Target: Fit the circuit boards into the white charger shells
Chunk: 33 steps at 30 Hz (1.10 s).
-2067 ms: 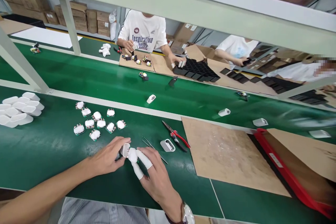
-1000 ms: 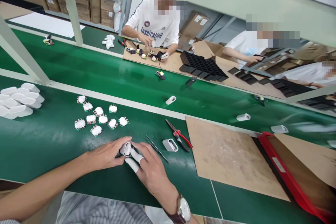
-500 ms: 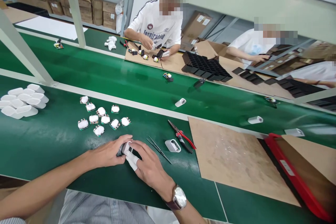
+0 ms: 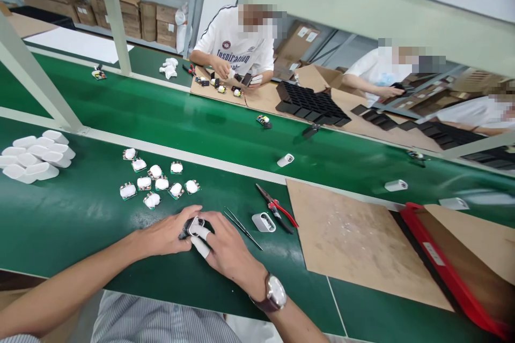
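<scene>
My left hand [image 4: 171, 231] is closed around a small white plastic casing [image 4: 195, 225], its open end facing right. Something dark lies against the casing under the left fingers; I cannot make out what. My right hand [image 4: 225, 244] wears white finger cots and grips the casing at its open end, one covered fingertip pressed at the opening. What sits inside is hidden. To the right lie tweezers [image 4: 243, 229], another white casing [image 4: 264, 222] on its side and red-and-black pliers [image 4: 277, 208]. Several circuit boards with white tops [image 4: 161, 183] are spread beyond my hands.
Several white casings [image 4: 36, 155] cluster at the left. A cardboard sheet [image 4: 354, 241] and a red-edged tray [image 4: 438, 257] lie right. Beyond a pale rail, a green conveyor belt [image 4: 181, 126] carries boards and casings. Co-workers [image 4: 237, 43] sit across it, by black trays [image 4: 309, 103].
My right fingers have shifted at the casing's mouth, which now shows more. My left hand has barely moved. Items on the belt have moved to the right.
</scene>
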Each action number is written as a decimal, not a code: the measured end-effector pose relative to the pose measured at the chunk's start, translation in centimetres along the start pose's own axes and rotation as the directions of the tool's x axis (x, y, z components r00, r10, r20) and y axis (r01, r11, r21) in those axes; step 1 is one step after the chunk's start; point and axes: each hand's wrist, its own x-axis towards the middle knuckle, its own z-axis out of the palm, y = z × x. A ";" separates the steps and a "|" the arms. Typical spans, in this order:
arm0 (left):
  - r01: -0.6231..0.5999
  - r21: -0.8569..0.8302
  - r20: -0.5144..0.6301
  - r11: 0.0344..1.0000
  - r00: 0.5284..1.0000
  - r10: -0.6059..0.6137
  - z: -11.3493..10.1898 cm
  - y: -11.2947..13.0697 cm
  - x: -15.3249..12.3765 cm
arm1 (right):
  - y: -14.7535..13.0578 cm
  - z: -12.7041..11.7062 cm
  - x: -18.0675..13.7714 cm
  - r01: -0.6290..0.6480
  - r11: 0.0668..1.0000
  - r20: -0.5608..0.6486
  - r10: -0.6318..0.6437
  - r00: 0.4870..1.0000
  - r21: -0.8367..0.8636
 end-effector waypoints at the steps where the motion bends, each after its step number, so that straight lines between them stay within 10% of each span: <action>1: -0.039 0.024 -0.034 0.999 0.999 0.040 0.1 0.0 -0.1 | 0.2 -0.2 -0.1 -0.038 0.997 -0.040 0.041 0.998 0.060; 8: -0.247 0.411 -0.267 0.878 0.888 0.374 1.0 -0.1 -0.1 | 1.3 -0.3 -1.9 -0.200 0.970 -0.264 0.231 0.936 0.142; 16: -0.301 0.415 -0.191 0.858 0.894 0.406 1.2 1.3 0.5 | 2.7 0.5 -3.3 -0.193 0.974 -0.320 0.223 0.921 0.122; 19: -0.281 0.377 -0.228 0.883 0.895 0.382 -3.2 1.1 3.0 | 3.5 0.6 -3.1 -0.189 0.980 -0.317 0.200 0.927 0.066; 26: 0.296 0.469 -0.624 0.832 0.778 0.075 -20.0 -3.9 11.1 | 4.9 2.8 2.2 -0.097 0.989 -0.291 0.060 0.955 -0.114; 33: 0.416 0.519 -0.706 0.747 0.701 0.101 -21.9 -5.9 5.7 | 7.2 5.7 6.3 -0.048 0.988 -0.290 0.004 0.957 -0.145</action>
